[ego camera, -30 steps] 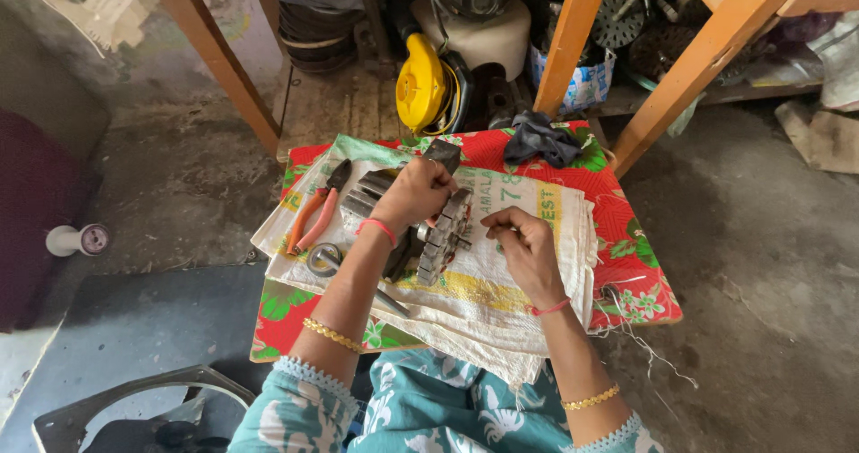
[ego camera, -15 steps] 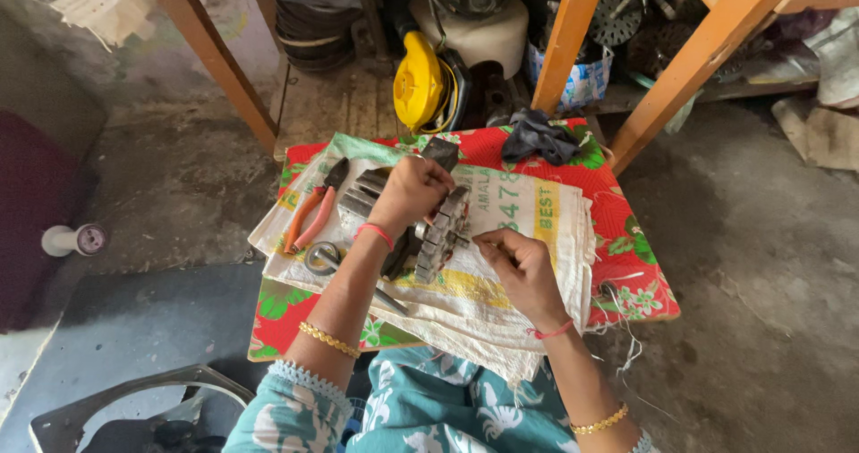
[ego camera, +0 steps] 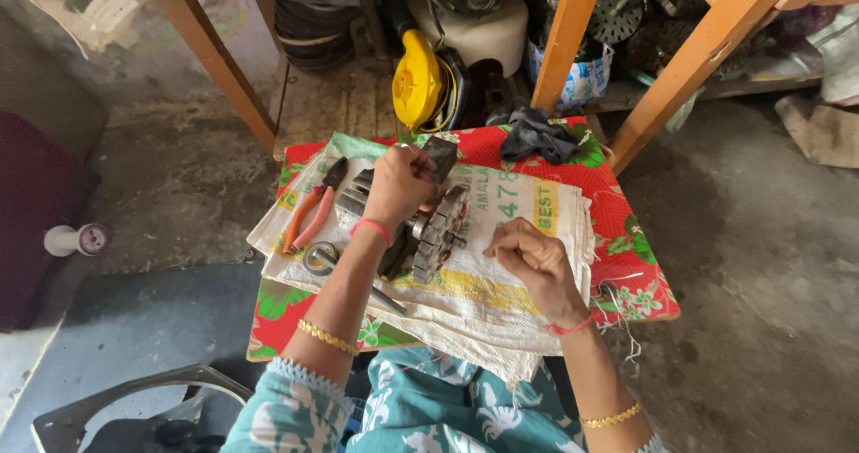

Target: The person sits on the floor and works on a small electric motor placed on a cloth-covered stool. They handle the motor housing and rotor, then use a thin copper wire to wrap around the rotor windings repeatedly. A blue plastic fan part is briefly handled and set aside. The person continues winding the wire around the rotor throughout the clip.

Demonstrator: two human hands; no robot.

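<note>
Red flowered counter carries one white sack, one motor core under the left grip; right grip pinched narrow beside it, one pair of pliers left of both

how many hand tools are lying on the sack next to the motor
2: red-handled pliers at the sack's left edge, and a metal wrench just below, near the left forearm. Others may be hidden under the motor.

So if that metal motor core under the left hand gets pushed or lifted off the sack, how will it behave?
The motor core looks like stacked steel plates, so probably heavy for its size and rigid. It lies on its side with a rounded edge, so it may roll once the left hand lets go. The woven sack beneath looks loose and may slide with it.
</note>
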